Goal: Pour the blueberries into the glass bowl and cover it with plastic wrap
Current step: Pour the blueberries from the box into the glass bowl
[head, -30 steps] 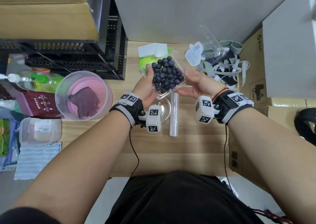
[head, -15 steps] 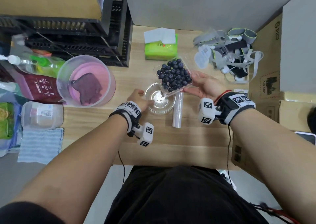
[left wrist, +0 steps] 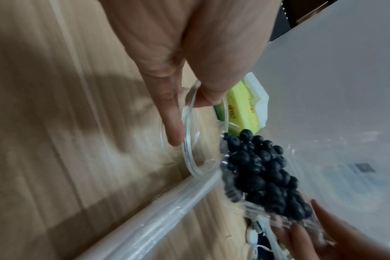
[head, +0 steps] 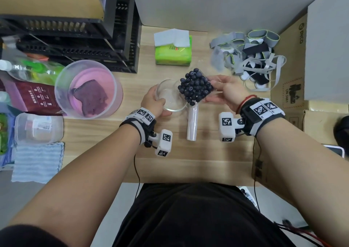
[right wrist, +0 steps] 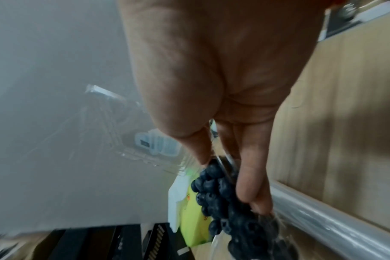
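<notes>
Pale wooden table (head: 207, 152) against a grey wall, crowded along the left by a black rack (head: 120, 39) and a frosted tub (head: 88, 89) with a purple cloth inside. Near the middle, glass bowl (head: 171, 95) standing upright on the wood, mouth up, with nothing visible inside. Left hand (head: 154, 100) at the bowl's left rim, grip grasping the glass: thumb over the rim in the left wrist view, a finger (left wrist: 173, 126) down the outer wall. Just right of the bowl, clear plastic punnet (left wrist: 241, 198) heaped with blueberries (head: 195, 87), lifted off the table and tilted, low corner toward the bowl, overlapping its right rim. Right hand (head: 227, 92) at the punnet's right side, grip grasping it, thumb on the berry side and fingers (right wrist: 249, 179) underneath. Roll of plastic wrap (head: 192, 124) lying flat on the table, long axis running near to far, far end tucked beneath the punnet. Farther back, green tissue pack (head: 172, 53); to the far right, tangle of grey straps (head: 249, 56)
</notes>
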`<action>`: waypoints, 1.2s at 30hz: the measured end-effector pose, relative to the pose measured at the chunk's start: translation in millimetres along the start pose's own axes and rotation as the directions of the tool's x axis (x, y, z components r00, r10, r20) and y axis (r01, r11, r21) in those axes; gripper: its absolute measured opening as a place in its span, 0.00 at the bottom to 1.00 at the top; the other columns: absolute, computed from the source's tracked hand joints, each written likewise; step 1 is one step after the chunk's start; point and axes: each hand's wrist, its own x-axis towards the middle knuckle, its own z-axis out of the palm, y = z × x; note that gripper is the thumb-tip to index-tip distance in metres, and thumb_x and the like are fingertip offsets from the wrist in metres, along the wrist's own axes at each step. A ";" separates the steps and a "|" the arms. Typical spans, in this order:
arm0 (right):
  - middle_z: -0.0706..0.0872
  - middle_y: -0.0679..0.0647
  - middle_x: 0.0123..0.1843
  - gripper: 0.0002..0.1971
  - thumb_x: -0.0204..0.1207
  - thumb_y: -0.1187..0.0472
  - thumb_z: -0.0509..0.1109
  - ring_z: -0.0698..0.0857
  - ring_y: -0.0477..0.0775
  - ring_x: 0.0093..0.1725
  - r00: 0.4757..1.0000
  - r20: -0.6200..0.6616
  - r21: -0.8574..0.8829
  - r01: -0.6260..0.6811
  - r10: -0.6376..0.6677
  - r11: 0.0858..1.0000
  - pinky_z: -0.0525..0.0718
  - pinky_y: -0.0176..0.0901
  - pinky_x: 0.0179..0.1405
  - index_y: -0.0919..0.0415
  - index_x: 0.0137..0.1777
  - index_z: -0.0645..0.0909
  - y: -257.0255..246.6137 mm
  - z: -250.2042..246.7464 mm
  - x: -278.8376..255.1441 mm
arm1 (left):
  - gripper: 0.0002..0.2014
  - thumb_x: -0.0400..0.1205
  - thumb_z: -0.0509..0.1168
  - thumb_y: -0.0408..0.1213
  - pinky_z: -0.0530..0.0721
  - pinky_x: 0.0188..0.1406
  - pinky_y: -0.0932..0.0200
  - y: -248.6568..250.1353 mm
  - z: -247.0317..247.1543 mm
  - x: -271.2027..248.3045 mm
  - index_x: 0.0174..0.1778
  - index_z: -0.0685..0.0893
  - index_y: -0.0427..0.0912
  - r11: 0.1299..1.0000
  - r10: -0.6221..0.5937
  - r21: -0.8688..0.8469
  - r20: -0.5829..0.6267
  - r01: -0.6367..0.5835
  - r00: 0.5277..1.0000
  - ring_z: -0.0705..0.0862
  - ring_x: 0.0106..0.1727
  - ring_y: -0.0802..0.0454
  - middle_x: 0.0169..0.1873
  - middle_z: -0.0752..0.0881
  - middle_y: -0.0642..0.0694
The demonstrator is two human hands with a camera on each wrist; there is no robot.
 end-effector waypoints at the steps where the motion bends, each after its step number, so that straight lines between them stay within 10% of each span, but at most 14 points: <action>1: 0.83 0.71 0.67 0.15 0.86 0.68 0.60 0.92 0.67 0.38 0.999 -0.025 -0.064 0.028 -0.029 0.998 0.92 0.43 0.35 0.69 0.70 0.78 -5.4 2.9 0.8 | 0.32 0.80 0.60 0.20 0.93 0.34 0.43 4.4 1.9 0.6 0.77 0.76 0.54 1.000 0.000 -0.022 -0.003 0.000 1.000 0.86 0.57 0.31 0.69 0.78 0.38; 6: 0.85 0.65 0.63 0.12 0.85 0.66 0.63 0.92 0.65 0.34 0.989 -0.087 -0.341 0.087 -0.123 0.936 0.93 0.52 0.43 0.64 0.64 0.83 -27.3 15.9 2.3 | 0.33 0.80 0.60 0.21 0.94 0.39 0.43 23.9 15.4 0.0 0.76 0.76 0.59 0.998 0.016 -0.059 0.044 -0.014 0.999 0.92 0.39 0.40 0.66 0.78 0.39; 16: 0.92 0.59 0.46 0.13 0.84 0.56 0.62 0.92 0.58 0.30 0.929 -0.134 -0.685 0.165 -0.345 0.710 0.91 0.53 0.45 0.58 0.54 0.88 -49.4 24.6 -3.0 | 0.32 0.79 0.61 0.20 0.93 0.39 0.35 35.6 29.3 -1.1 0.72 0.79 0.58 0.995 0.041 -0.094 0.076 -0.033 0.996 0.90 0.52 0.35 0.60 0.82 0.39; 28: 0.90 0.60 0.51 0.12 0.85 0.53 0.64 0.91 0.57 0.44 0.942 -0.206 -0.577 0.102 -0.266 0.810 0.93 0.58 0.43 0.56 0.50 0.88 -63.9 33.1 -5.7 | 0.27 0.80 0.68 0.25 0.93 0.37 0.39 36.1 32.9 -3.2 0.70 0.79 0.57 0.990 0.010 -0.138 0.121 0.006 0.993 0.90 0.54 0.34 0.61 0.85 0.38; 36: 0.90 0.59 0.39 0.15 0.83 0.51 0.64 0.88 0.61 0.43 0.880 -0.105 -0.786 0.213 -0.464 0.580 0.86 0.51 0.49 0.57 0.47 0.90 -69.3 41.0 -11.7 | 0.30 0.81 0.62 0.19 0.93 0.32 0.45 35.9 35.0 -4.7 0.74 0.78 0.54 0.985 -0.002 -0.172 0.139 0.026 0.990 0.92 0.51 0.35 0.57 0.87 0.37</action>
